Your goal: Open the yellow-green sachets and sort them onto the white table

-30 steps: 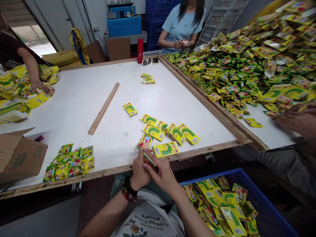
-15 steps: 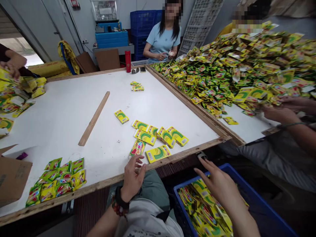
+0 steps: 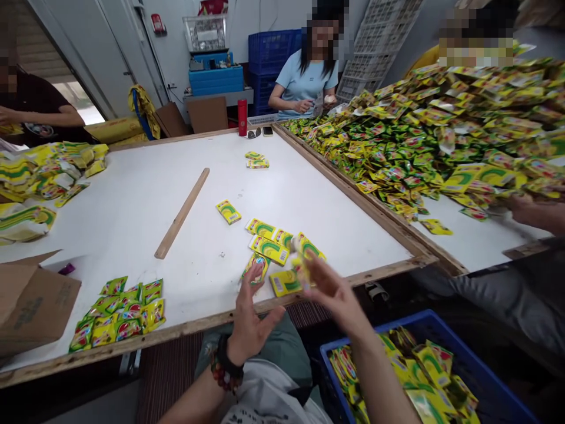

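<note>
My right hand (image 3: 333, 291) is raised over the table's near edge, thumb and fingers closed on a small yellow candy box (image 3: 301, 270), partly smeared by motion. Left of it, my left hand (image 3: 256, 321) is held up with fingers apart and nothing in it, in front of a red-and-green candy packet (image 3: 257, 268). Yellow candy boxes with a green arc (image 3: 270, 249) lie just beyond both hands, some overlapping. Another box (image 3: 285, 282) rests by the table edge, partly covered by my right hand. A single yellow box (image 3: 228, 212) lies farther off.
A blue crate (image 3: 485, 377) of packets stands below on my right. Green packets (image 3: 117, 315) form rows at left beside a cardboard box (image 3: 39, 306). A wooden strip (image 3: 183, 215) lies mid-table. A packet heap (image 3: 441, 129) fills the right table. Other people sit around.
My right hand has moved from above the crate up and left to the boxes on the table and now grips one. My left hand has opened wider. The view has shifted slightly left.
</note>
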The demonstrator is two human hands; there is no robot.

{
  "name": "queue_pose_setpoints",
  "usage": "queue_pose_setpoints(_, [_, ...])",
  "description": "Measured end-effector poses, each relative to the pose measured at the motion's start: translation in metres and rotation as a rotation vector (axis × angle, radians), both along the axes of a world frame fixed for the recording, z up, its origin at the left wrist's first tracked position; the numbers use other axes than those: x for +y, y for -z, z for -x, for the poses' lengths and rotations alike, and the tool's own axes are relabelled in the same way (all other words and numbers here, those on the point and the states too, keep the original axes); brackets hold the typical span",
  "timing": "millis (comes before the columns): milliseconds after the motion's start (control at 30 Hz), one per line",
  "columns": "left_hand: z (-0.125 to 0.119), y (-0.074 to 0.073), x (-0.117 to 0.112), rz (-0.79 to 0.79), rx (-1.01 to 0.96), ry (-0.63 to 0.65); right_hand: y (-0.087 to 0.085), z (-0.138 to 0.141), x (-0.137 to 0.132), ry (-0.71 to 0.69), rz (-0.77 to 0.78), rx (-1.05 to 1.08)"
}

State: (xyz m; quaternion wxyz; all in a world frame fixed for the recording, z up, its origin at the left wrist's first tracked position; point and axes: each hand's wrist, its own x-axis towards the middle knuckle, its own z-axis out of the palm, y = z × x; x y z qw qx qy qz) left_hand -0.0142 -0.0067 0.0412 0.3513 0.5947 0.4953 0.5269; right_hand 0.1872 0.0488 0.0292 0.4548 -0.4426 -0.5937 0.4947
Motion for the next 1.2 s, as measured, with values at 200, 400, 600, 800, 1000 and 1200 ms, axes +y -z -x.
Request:
queue_pose_setpoints(200, [-0.011, 0.011, 0.008, 0.063, 0.137, -0.036, 0.019, 0.058, -0.058, -0.22, 0.223, 0.346])
queue_pose_setpoints(400, [-0.008, 0.038, 0.001, 0.044, 0.239, -0.193, 0.006, 0.069, -0.048, -0.031, 0.299, 0.332])
queue_pose_setpoints(600, [-0.008, 0.053, -0.004, -0.241, 0.344, -0.142, -0.007, 0.083, -0.048, 0.122, 0.154, 0.082])
queue_pose_setpoints(800, [-0.006, 0.04, 0.0, -0.016, 0.324, -0.077, -0.018, 0.08, -0.049, -0.021, -0.097, -0.082])
queue_pose_setpoints(1000, [-0.004, 0.044, 0.001, 0.026, 0.303, -0.03, -0.02, 0.083, -0.043, 0.082, -0.147, -0.197])
queue_pose_setpoints(1200, [-0.004, 0.057, -0.002, 0.1, 0.391, -0.093, -0.025, 0.077, -0.036, -0.051, -0.2, -0.263])
